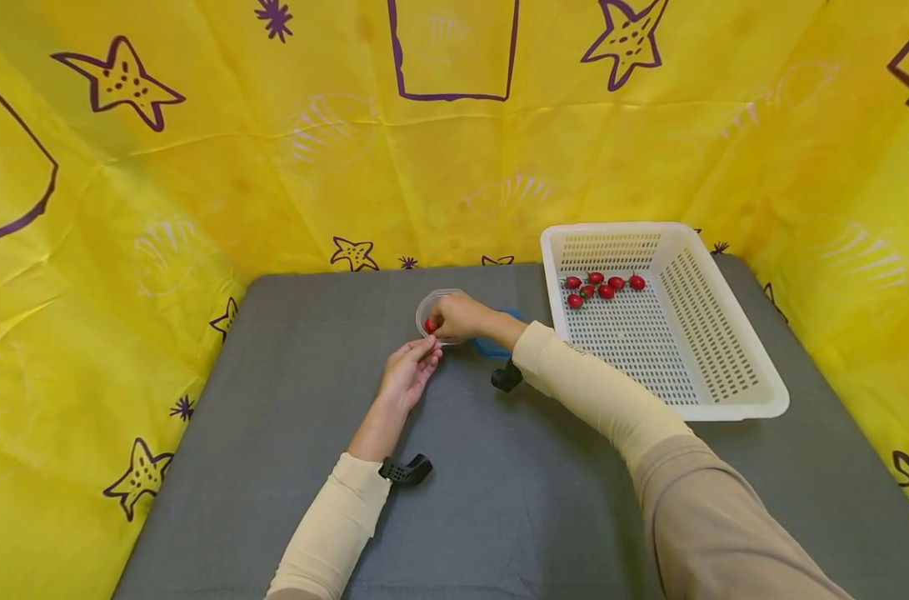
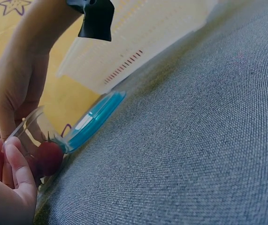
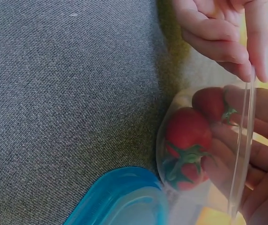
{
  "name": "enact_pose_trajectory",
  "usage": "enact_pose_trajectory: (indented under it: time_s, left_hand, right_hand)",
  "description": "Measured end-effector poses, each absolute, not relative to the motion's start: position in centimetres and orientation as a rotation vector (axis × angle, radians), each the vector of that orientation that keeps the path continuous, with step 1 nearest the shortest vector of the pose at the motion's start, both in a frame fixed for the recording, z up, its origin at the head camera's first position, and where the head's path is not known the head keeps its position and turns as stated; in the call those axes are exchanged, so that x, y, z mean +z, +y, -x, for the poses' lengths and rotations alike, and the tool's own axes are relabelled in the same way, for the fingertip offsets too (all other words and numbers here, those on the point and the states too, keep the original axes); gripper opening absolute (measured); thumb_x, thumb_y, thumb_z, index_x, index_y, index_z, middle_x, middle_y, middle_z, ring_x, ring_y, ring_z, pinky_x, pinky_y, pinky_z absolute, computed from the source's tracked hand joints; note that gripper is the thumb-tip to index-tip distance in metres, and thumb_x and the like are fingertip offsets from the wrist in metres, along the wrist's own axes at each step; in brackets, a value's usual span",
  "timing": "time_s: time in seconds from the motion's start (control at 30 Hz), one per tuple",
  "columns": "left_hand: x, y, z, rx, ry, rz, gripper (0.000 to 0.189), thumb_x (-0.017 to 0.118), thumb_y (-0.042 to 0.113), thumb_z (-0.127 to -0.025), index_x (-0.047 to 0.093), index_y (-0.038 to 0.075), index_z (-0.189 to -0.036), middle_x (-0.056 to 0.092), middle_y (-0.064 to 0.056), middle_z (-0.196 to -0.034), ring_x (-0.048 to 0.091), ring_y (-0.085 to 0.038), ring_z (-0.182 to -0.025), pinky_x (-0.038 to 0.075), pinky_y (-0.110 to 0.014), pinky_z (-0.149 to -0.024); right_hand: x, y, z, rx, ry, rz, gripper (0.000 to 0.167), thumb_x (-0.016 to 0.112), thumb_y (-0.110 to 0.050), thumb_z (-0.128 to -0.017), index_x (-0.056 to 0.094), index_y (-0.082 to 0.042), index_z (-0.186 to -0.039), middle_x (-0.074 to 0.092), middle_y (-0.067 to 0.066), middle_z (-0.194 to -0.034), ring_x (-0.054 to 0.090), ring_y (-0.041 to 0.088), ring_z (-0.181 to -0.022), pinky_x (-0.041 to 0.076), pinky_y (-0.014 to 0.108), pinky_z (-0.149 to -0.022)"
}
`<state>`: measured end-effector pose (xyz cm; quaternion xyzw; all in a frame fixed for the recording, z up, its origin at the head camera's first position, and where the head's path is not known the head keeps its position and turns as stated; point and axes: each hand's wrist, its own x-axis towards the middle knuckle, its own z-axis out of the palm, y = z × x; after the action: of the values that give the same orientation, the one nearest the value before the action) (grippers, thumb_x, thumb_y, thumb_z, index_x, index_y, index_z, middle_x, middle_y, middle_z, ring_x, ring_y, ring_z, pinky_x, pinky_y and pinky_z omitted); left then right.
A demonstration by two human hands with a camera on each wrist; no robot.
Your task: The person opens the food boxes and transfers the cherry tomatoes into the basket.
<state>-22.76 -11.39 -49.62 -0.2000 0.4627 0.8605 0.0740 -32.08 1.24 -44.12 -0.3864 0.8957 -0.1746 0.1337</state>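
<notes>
A small round clear plastic container [image 1: 441, 292] stands near the far side of the table. My left hand [image 1: 409, 375] pinches its near rim between thumb and fingers. My right hand [image 1: 465, 318] reaches down inside with curled fingers. In the right wrist view, those fingers hold a cherry tomato [image 3: 210, 104] against the upper part of the container. More cherry tomatoes [image 3: 187, 127] with green stems lie below it, seen through the clear wall. The container's blue lid [image 3: 117, 199] lies right beside it, partly hidden under my right arm in the head view.
A large white perforated plastic basket [image 1: 771, 402] stands on the right of the table. Several cherry tomatoes [image 1: 606, 292] lie in its far left corner. Grey cloth covers the table [image 1: 289, 400]. A yellow patterned curtain [image 1: 237, 192] surrounds the back and sides.
</notes>
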Motion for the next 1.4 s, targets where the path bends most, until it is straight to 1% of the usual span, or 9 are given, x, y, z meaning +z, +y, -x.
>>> enact_pose_trajectory:
  time_s: [0.2, 0.47, 0.8, 0.97, 1.1, 1.23, 1.33, 1.4]
  left_hand:
    - [-49.5, -11.4, 22.7, 2.58, 1.388, 0.585, 0.021, 0.058, 0.008, -0.097, 0.062, 0.013, -0.077, 0.069, 0.003, -0.069, 0.063, -0.005, -0.061, 0.051, -0.014, -0.061]
    - [-49.5, -11.5, 22.6, 2.578, 1.391, 0.569, 0.022, 0.058, 0.007, -0.097, 0.063, 0.014, -0.077, 0.069, 0.004, -0.069, 0.063, -0.004, -0.062, 0.051, -0.015, -0.061]
    - [-49.5, -11.6, 22.7, 2.581, 1.379, 0.573, 0.021, 0.059, 0.008, -0.096, 0.064, 0.013, -0.076, 0.07, 0.003, -0.069, 0.064, -0.005, -0.061, 0.052, -0.015, -0.061]
    - [-49.5, -11.6, 22.7, 2.577, 1.376, 0.593, 0.021, 0.06, 0.008, -0.096, 0.065, 0.013, -0.077, 0.069, 0.003, -0.07, 0.064, -0.006, -0.062, 0.052, -0.015, -0.062]
    - [-49.5, -11.7, 22.7, 2.565, 1.379, 0.604, 0.019, 0.06, 0.008, -0.096, 0.064, 0.013, -0.078, 0.069, 0.002, -0.072, 0.064, -0.006, -0.063, 0.053, -0.016, -0.064]
    - [-49.5, -11.7, 22.6, 2.55, 1.392, 0.615, 0.015, 0.061, 0.01, -0.095, 0.064, 0.013, -0.081, 0.069, 0.002, -0.074, 0.064, -0.007, -0.065, 0.054, -0.016, -0.067]
    - [-49.4, -11.7, 22.5, 2.55, 1.4, 0.622, 0.014, 0.062, 0.01, -0.095, 0.064, 0.012, -0.082, 0.069, 0.002, -0.074, 0.064, -0.007, -0.066, 0.054, -0.016, -0.067]
    - [-49.5, -11.7, 22.5, 2.556, 1.395, 0.619, 0.014, 0.061, 0.01, -0.095, 0.064, 0.012, -0.082, 0.069, 0.002, -0.073, 0.064, -0.007, -0.065, 0.053, -0.016, -0.066]
  right_hand:
    - [-44.2, 1.3, 32.1, -0.509, 2.593, 1.121, 0.014, 0.07, -0.013, -0.085, 0.074, -0.005, -0.097, 0.073, 0.008, -0.093, 0.064, 0.02, -0.087, 0.054, 0.031, -0.085]
    - [-44.3, 1.3, 32.2, -0.524, 2.585, 1.115, 0.012, 0.071, -0.013, -0.084, 0.074, -0.006, -0.094, 0.073, 0.007, -0.09, 0.061, 0.019, -0.082, 0.053, 0.029, -0.079]
    - [-44.0, 1.4, 32.2, -0.54, 2.566, 1.104, 0.014, 0.071, -0.013, -0.084, 0.075, -0.006, -0.095, 0.074, 0.007, -0.091, 0.062, 0.018, -0.081, 0.053, 0.026, -0.075]
    - [-43.7, 1.7, 32.4, -0.577, 2.554, 1.096, 0.014, 0.072, -0.014, -0.084, 0.075, -0.005, -0.095, 0.074, 0.008, -0.091, 0.061, 0.018, -0.081, 0.053, 0.026, -0.074]
    - [-43.4, 2.0, 32.4, -0.604, 2.55, 1.059, 0.016, 0.072, -0.015, -0.086, 0.075, -0.006, -0.098, 0.074, 0.008, -0.094, 0.063, 0.018, -0.082, 0.053, 0.024, -0.072]
    - [-43.2, 2.2, 32.5, -0.62, 2.548, 1.016, 0.016, 0.072, -0.016, -0.087, 0.075, -0.007, -0.1, 0.075, 0.008, -0.095, 0.065, 0.019, -0.081, 0.053, 0.022, -0.068]
    - [-42.8, 2.3, 32.5, -0.625, 2.544, 1.0, 0.017, 0.072, -0.017, -0.087, 0.075, -0.008, -0.101, 0.075, 0.009, -0.097, 0.066, 0.019, -0.083, 0.054, 0.023, -0.069]
    - [-42.5, 2.4, 32.5, -0.631, 2.541, 0.991, 0.017, 0.072, -0.018, -0.087, 0.075, -0.009, -0.101, 0.075, 0.009, -0.098, 0.067, 0.02, -0.085, 0.055, 0.025, -0.072]
